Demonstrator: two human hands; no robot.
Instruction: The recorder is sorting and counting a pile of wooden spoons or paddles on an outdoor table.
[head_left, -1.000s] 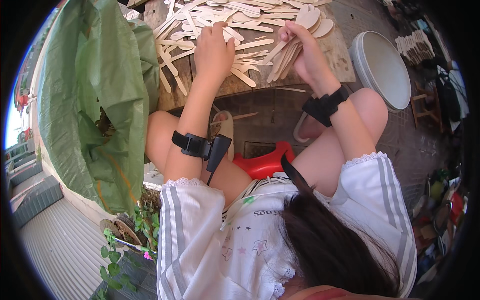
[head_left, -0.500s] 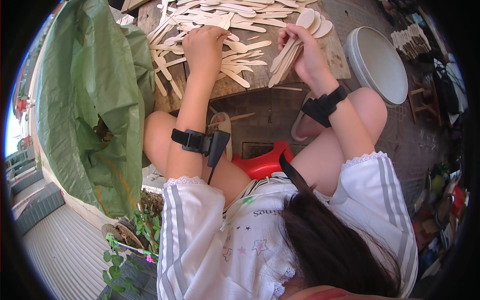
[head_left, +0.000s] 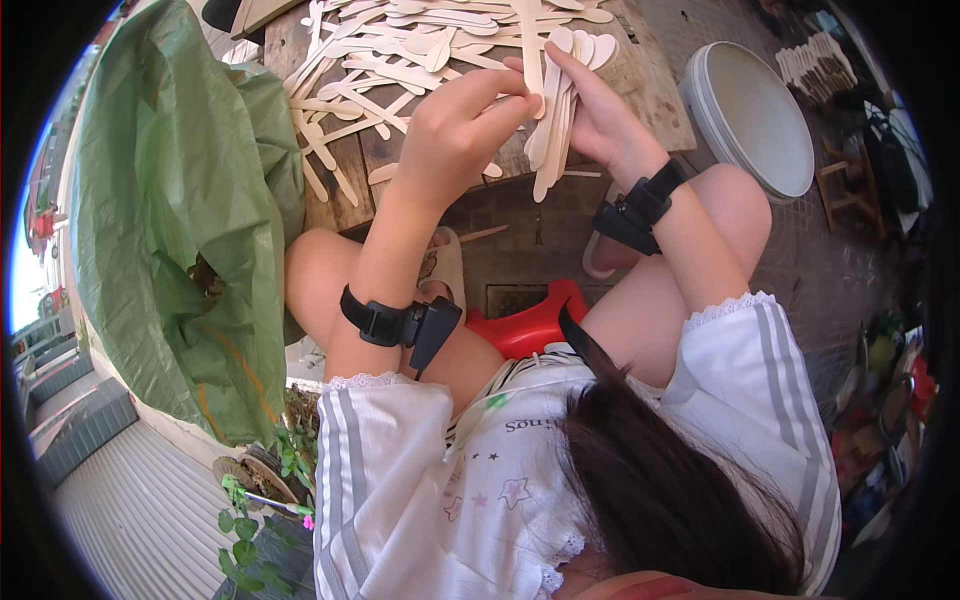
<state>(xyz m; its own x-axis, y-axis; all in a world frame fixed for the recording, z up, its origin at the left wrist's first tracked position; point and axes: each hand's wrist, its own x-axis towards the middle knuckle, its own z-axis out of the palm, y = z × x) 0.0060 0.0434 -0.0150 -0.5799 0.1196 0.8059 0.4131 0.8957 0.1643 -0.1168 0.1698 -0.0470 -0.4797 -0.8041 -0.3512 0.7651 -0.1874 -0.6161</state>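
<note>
My right hand [head_left: 605, 118] is closed round a bundle of pale wooden spoons [head_left: 556, 120], their oval bowls fanned at the upper end and the handles hanging down over the table's near edge. Close beside the bundle, my left hand [head_left: 455, 130] pinches a single piece of flat wooden cutlery [head_left: 530, 55] between thumb and finger. It stands nearly upright against the bundle, and its top runs out of the picture. A loose heap of wooden spoons and knives [head_left: 430, 50] is spread over the wooden table [head_left: 350, 160], partly hidden behind my left hand.
To the left hangs a large green woven sack [head_left: 180, 220]. Stacked pale round tubs [head_left: 750, 115] stand right of the table. Beyond them lies a pile of wooden pieces [head_left: 815, 68]. A red plastic stool [head_left: 530, 325] is under me, with a potted plant [head_left: 245, 540] at lower left.
My left hand has moved right from the heap to the bundle, bringing up one wooden piece. My right hand has shifted slightly left with the spoons, whose handles now hang more upright.
</note>
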